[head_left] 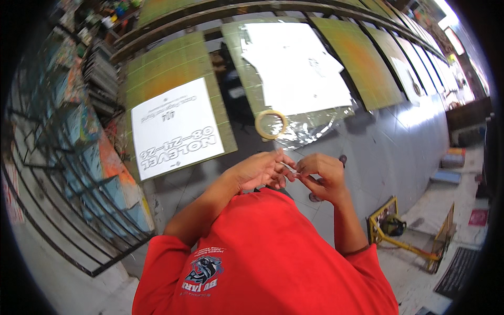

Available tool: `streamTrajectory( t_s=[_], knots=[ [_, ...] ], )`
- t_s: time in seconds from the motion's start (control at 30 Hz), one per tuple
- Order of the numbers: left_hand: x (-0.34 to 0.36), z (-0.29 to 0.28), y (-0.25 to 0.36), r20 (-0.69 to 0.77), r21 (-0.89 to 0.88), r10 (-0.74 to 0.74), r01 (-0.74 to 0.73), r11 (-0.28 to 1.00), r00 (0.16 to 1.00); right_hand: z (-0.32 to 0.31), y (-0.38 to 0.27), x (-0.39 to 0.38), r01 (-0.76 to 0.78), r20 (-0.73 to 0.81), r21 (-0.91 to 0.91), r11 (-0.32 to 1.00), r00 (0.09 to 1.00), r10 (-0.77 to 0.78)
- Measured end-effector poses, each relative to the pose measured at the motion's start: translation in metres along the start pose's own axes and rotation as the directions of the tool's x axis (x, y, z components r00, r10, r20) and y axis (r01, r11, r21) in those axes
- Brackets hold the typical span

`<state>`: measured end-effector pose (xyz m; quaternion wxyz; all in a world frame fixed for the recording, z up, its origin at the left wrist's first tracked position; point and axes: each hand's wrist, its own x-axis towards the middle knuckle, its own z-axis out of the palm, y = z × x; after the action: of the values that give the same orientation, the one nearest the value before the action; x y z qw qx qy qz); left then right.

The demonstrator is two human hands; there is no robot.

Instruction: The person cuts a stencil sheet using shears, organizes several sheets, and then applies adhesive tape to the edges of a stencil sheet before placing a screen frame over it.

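Pinching 1 strip (288,167), the right hand (324,172) sits beside the left hand (261,170), whose grip is unclear; 1 tape roll (260,130) lies beyond.

A red T-shirt (299,252) fills the lower centre of the frame, with short left (160,262) and right (374,268) sleeves. A dark animal-head emblem (203,269) with white lettering (202,285) marks its lower left. The left hand (261,170) and right hand (326,173) are bare.
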<state>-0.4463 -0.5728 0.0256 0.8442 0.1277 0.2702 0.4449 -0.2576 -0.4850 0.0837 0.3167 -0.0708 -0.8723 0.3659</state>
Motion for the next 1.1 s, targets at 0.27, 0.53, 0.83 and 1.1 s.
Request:
streamTrajectory(
  t_s=[0.27,0.53,0.83,1.1],
  knots=[
    [-0.075,-0.013,-0.019,-0.143,0.089,0.251,-0.24,0.967,0.957,0.049,-0.01,0.034,0.111,0.213,0.132,0.985,0.967,-0.137],
    [-0.111,-0.022,-0.015,-0.323,0.136,0.422,-0.4,0.906,0.847,0.061,-0.003,0.067,0.226,0.329,0.031,0.974,0.918,-0.223],
    [-0.116,-0.01,0.023,-0.49,0.487,0.683,-0.48,0.73,0.542,0.06,0.043,0.093,0.047,0.046,0.114,0.992,0.998,-0.052],
    [-0.107,-0.024,0.057,-0.502,0.608,0.722,-0.4,0.686,0.476,0.114,0.071,0.106,-0.575,0.517,0.817,-0.041,0.7,0.493]
  ],
)
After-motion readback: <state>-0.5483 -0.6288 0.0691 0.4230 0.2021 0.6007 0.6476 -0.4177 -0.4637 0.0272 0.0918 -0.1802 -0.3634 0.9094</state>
